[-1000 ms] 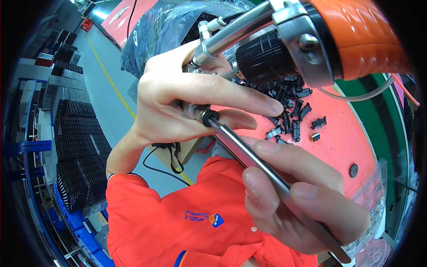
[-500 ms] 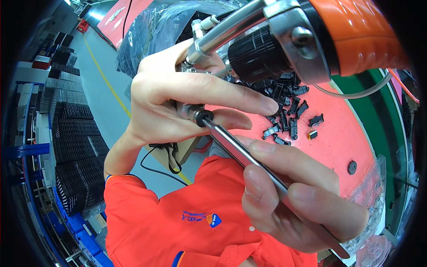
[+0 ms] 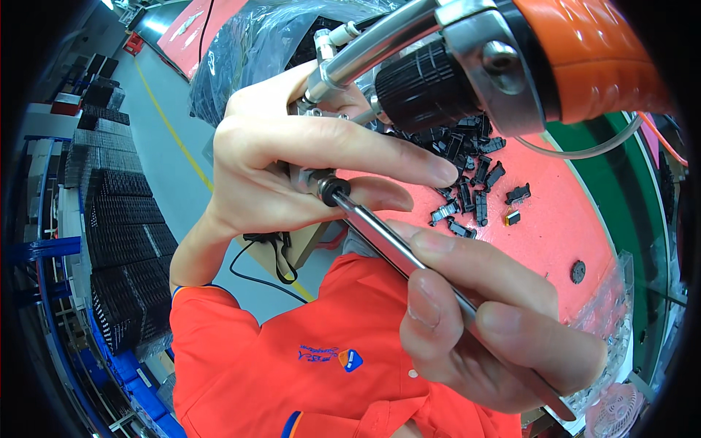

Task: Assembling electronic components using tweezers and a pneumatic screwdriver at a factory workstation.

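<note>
To work well here, keep the tweezers (image 3: 385,239) steady and in line with the black-ended metal fitting (image 3: 332,189), using light pressure. They slant up-left from the right hand (image 3: 504,336), closed in a pinch around them, tip meeting the fitting beside the left hand (image 3: 266,160), which curls round it, one finger outstretched.

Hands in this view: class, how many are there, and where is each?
2: the left hand, around the black-ringed fitting above and left of centre, and the right hand, at lower right, pinching the slim metal tool. No others show.
</note>
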Motion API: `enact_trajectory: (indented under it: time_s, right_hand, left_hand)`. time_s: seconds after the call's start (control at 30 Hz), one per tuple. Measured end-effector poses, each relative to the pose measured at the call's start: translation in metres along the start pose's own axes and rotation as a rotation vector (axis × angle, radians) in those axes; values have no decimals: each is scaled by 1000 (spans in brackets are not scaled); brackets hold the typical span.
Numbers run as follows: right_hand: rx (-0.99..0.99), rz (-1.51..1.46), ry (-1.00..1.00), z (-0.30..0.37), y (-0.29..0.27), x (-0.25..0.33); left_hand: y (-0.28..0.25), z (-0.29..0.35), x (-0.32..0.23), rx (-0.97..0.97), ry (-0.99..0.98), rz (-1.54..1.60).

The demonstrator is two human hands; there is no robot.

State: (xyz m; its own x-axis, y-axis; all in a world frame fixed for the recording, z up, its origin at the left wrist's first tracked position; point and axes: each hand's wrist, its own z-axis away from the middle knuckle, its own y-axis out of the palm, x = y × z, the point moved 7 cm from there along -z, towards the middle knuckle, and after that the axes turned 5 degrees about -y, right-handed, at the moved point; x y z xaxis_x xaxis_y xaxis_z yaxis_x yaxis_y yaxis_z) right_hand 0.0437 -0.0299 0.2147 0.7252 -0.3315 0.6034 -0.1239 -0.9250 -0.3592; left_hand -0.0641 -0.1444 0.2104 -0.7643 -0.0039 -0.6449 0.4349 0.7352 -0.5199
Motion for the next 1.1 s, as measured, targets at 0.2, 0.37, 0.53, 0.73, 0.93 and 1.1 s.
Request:
enact_trajectory:
  time_s: [0.2,0.37,0.53,0.73,0.93,1.1]
  right_hand:
    - [-96,-16,-6,13,-13,-5]
    - [-87,-9,4,6,-16,-5]
    - [-63,-38,66,13,-16,-5]
    - [-374,66,-34,24,-32,-7]
    - [-469,82,-1,27,-40,-9]
    - [-490,94,38,29,-43,-8]
  left_hand:
    - [-1,0,-1,-11,-12,-5]
    - [-3,-2,1,-2,23,-19]
    - [-1,1,2,11,1,-4]
    - [-1,-5,1,92,-19,-28]
    - [0,-4,6,58,-27,103]
    - [0,-2,6,78,-19,63]
